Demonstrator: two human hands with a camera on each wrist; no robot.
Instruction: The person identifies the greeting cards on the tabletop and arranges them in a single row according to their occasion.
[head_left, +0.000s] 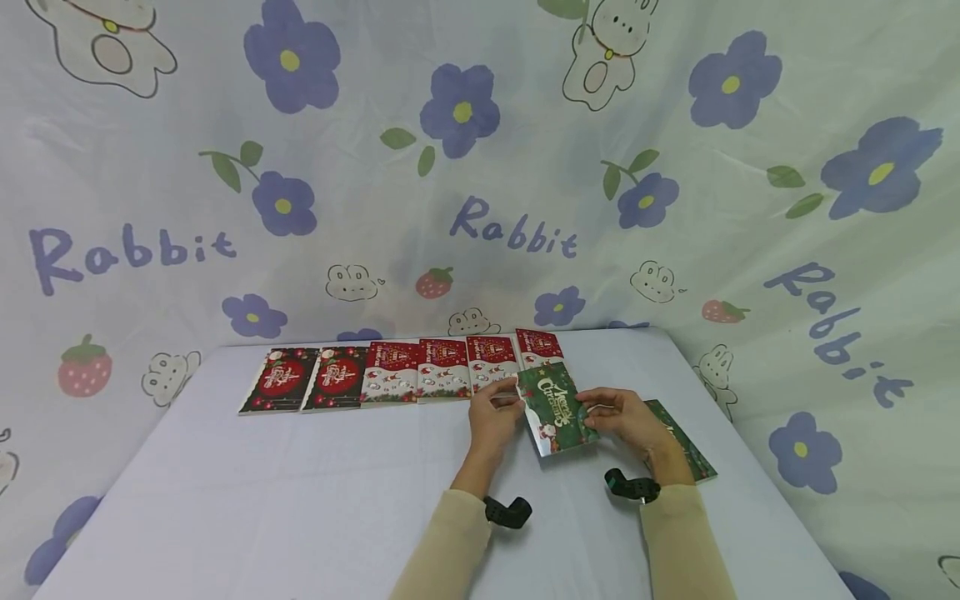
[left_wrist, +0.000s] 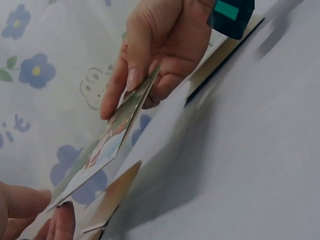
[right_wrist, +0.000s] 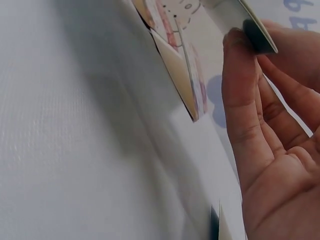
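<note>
A green Christmas card (head_left: 553,410) with gold lettering is held above the table between both hands, tilted. My left hand (head_left: 493,421) pinches its left edge between thumb and fingers, also seen in the left wrist view, where the card (left_wrist: 111,140) shows nearly edge-on. At the opposite edge my right hand (head_left: 626,419) pinches it; the right wrist view has the thumb and fingers of this hand (right_wrist: 272,132) at the card's dark corner. A second green card (head_left: 693,457) lies on the table beside the right wrist, partly covered by the hand and forearm.
Along the back of the white table (head_left: 285,492) stretches a row of cards: two dark ones with red circles, such as the leftmost card (head_left: 281,379), then several red and white ones (head_left: 392,371). A patterned curtain (head_left: 375,192) hangs behind. Each wrist wears a black camera (head_left: 510,512).
</note>
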